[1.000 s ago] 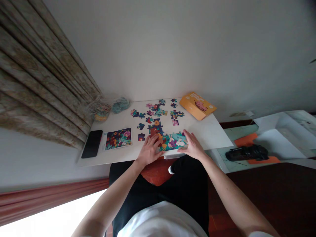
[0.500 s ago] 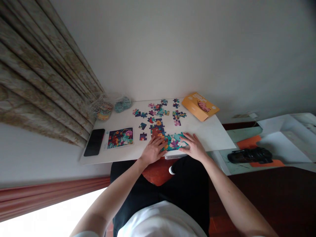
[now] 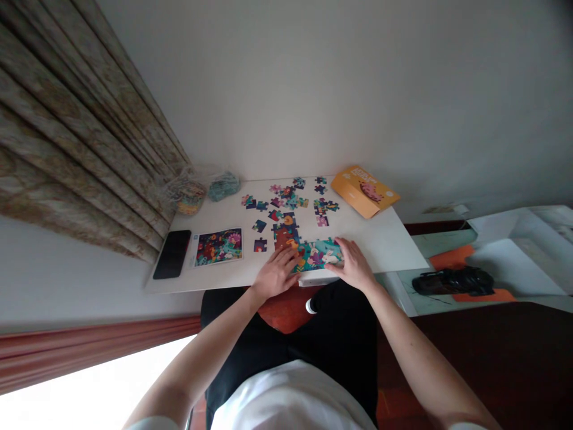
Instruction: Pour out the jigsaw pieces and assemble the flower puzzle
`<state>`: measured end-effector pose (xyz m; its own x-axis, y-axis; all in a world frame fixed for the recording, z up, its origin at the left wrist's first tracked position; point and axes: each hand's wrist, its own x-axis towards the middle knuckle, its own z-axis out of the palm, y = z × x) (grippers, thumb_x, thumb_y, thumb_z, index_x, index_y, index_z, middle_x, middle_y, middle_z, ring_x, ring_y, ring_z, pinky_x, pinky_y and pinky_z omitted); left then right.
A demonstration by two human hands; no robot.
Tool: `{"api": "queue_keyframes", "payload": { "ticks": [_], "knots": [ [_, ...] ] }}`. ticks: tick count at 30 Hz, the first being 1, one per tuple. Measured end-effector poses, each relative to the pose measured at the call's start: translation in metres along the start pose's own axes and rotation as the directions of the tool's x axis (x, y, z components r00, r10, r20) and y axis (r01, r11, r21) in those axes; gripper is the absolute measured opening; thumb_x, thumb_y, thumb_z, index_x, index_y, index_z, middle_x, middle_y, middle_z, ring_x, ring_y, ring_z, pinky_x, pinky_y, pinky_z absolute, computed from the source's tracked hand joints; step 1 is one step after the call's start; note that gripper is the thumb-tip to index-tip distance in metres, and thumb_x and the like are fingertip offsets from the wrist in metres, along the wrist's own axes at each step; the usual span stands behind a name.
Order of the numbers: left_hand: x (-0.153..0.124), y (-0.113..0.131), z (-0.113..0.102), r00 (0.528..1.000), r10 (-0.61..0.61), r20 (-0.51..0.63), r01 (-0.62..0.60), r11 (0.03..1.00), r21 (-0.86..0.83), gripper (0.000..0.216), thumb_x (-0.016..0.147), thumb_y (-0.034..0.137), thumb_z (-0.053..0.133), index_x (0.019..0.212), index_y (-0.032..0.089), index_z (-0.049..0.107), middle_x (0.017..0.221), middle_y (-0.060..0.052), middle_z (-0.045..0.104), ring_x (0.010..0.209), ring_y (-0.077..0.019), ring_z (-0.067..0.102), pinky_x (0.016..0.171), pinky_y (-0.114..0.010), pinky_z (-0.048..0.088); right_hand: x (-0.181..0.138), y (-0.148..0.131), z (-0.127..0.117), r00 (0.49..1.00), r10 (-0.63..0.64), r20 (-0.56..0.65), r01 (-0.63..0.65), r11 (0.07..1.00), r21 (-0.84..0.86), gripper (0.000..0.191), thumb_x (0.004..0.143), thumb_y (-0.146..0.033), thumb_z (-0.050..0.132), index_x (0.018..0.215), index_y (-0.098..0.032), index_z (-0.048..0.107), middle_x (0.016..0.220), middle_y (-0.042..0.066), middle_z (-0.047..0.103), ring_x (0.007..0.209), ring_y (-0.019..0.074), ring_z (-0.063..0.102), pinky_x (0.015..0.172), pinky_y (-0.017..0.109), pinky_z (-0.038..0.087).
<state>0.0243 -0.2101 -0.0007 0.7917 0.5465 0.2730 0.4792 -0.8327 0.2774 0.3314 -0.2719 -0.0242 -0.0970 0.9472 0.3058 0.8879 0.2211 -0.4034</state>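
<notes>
A partly joined colourful jigsaw lies at the near edge of a white table. My left hand rests flat on its left end, fingers stretched out over the orange and red pieces. My right hand lies open on the table at the jigsaw's right end, fingertips touching the teal section. Several loose pieces are scattered farther back. Neither hand grips anything.
A picture card and a black phone lie at the left. Two clear bags of pieces sit at the back left by a curtain. An orange box sits at the back right. A dark object lies on a side surface.
Both hands stay on the jigsaw with only slight shifts of the fingers. The view has drifted a little, so the table sits slightly higher and to the right.
</notes>
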Motion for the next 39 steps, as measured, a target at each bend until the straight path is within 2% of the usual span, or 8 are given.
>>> {"api": "queue_keyframes", "payload": {
  "ticks": [4,8,16,18,23,28,35,39],
  "knots": [
    [0.005,0.001,0.005,0.997,-0.012,0.07,0.01,1.0,0.029,0.055,0.104,0.048,0.054,0.153,0.024,0.052,0.165,-0.009,0.044,0.154,-0.0297,0.038,0.13,-0.055,0.025,0.0,0.0,0.002,0.999,-0.015,0.034,0.017,0.999,-0.037,0.079,0.095,-0.06,0.061,0.158,-0.019,0.038,0.152,0.02,0.056,0.143,0.0374,0.051,0.122,0.062,0.034],
    [0.005,0.001,0.008,0.997,-0.014,0.075,0.012,0.999,0.035,0.046,0.107,0.042,0.048,0.151,0.028,0.054,0.164,-0.005,0.046,0.153,-0.0265,0.04,0.129,-0.054,0.027,-0.001,0.004,0.003,0.999,-0.025,0.041,0.027,0.999,-0.041,0.07,0.095,-0.058,0.062,0.153,-0.022,0.048,0.152,0.018,0.057,0.144,0.0365,0.05,0.123,0.061,0.034],
    [0.005,0.001,0.007,0.999,-0.016,0.048,0.015,1.0,0.022,0.043,0.108,0.041,0.047,0.149,0.029,0.056,0.161,-0.005,0.049,0.152,-0.0249,0.043,0.128,-0.052,0.029,0.0,0.014,0.002,0.994,0.094,0.055,-0.101,0.984,0.143,0.125,0.073,-0.053,0.088,0.167,-0.02,0.013,0.152,0.022,0.055,0.14,0.0386,0.054,0.12,0.059,0.039],
    [0.006,0.0,0.007,0.999,-0.007,0.034,0.007,1.0,0.02,0.043,0.109,0.041,0.046,0.148,0.029,0.057,0.161,-0.006,0.05,0.151,-0.0248,0.044,0.128,-0.052,0.029,-0.001,0.019,-0.001,0.99,0.116,0.081,-0.129,0.977,0.172,0.129,0.07,-0.05,0.091,0.168,-0.022,0.011,0.155,0.022,0.051,0.142,0.0381,0.052,0.119,0.057,0.042],
    [0.007,0.0,0.006,0.999,-0.007,0.034,0.007,1.0,0.015,0.043,0.108,0.042,0.047,0.147,0.028,0.058,0.159,-0.005,0.052,0.15,-0.0252,0.045,0.128,-0.052,0.031,-0.005,0.031,-0.006,0.991,0.101,0.086,-0.107,0.992,0.063,0.105,0.078,-0.054,0.083,0.163,-0.023,0.031,0.157,0.021,0.05,0.146,0.0406,0.048,0.123,0.065,0.03],
    [0.007,-0.001,0.006,0.999,-0.015,0.039,0.015,1.0,-0.005,0.041,0.109,0.042,0.046,0.143,0.028,0.062,0.156,-0.005,0.056,0.149,-0.0236,0.048,0.127,-0.051,0.032,-0.004,0.036,-0.009,0.993,0.031,0.115,-0.032,0.999,0.011,0.077,0.085,-0.055,0.076,0.151,-0.025,0.052,0.155,0.017,0.054,0.147,0.0382,0.047,0.121,0.065,0.033],
    [0.007,-0.003,0.007,0.999,-0.011,0.038,0.012,1.0,-0.02,0.04,0.108,0.042,0.048,0.142,0.029,0.063,0.153,-0.006,0.059,0.145,-0.0236,0.051,0.126,-0.051,0.034,-0.004,0.036,-0.01,0.997,0.011,0.082,-0.01,1.0,-0.017,0.082,0.084,-0.058,0.076,0.153,-0.024,0.049,0.153,0.017,0.056,0.143,0.0377,0.051,0.12,0.062,0.037],
    [0.006,-0.002,0.006,0.999,-0.006,0.044,0.006,1.0,-0.013,0.041,0.108,0.041,0.048,0.144,0.027,0.062,0.154,-0.007,0.057,0.147,-0.0246,0.049,0.128,-0.052,0.031,-0.006,0.034,-0.009,0.998,0.005,0.068,-0.004,1.0,-0.011,0.072,0.086,-0.058,0.074,0.148,-0.025,0.054,0.152,0.016,0.057,0.144,0.0373,0.051,0.121,0.062,0.035]
  ]
}}
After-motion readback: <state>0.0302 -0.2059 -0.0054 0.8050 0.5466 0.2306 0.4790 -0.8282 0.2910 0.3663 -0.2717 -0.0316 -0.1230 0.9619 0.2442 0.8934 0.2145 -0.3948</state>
